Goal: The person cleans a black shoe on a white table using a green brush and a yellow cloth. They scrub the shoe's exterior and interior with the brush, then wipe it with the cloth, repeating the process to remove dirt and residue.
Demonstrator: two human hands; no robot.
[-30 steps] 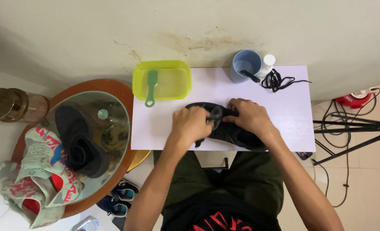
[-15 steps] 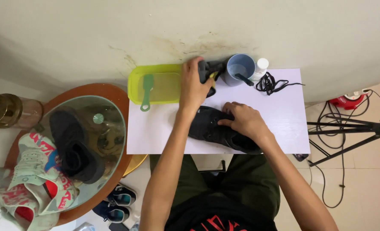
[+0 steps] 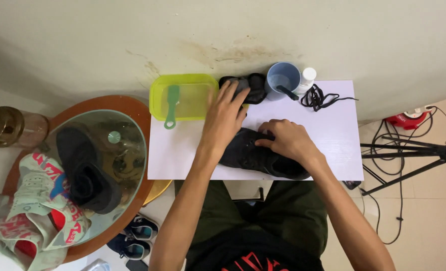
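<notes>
At frame centre, right hand (image 3: 287,141) presses flat on black shoe (image 3: 253,155); left hand (image 3: 226,113), fingers spread, touches black insoles (image 3: 250,86) above, beside blue cup (image 3: 282,78).

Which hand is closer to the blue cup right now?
The left hand: its fingers reach up beside the dark insole, just left of the blue cup. The right hand rests lower, on the black shoe.

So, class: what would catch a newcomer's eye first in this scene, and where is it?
First, the two hands at the middle of the white table: the right hand rests on a black shoe, the left hand reaches to a dark insole by the wall. Next, the bright green tub with its green brush, at the table's far left corner.
</notes>
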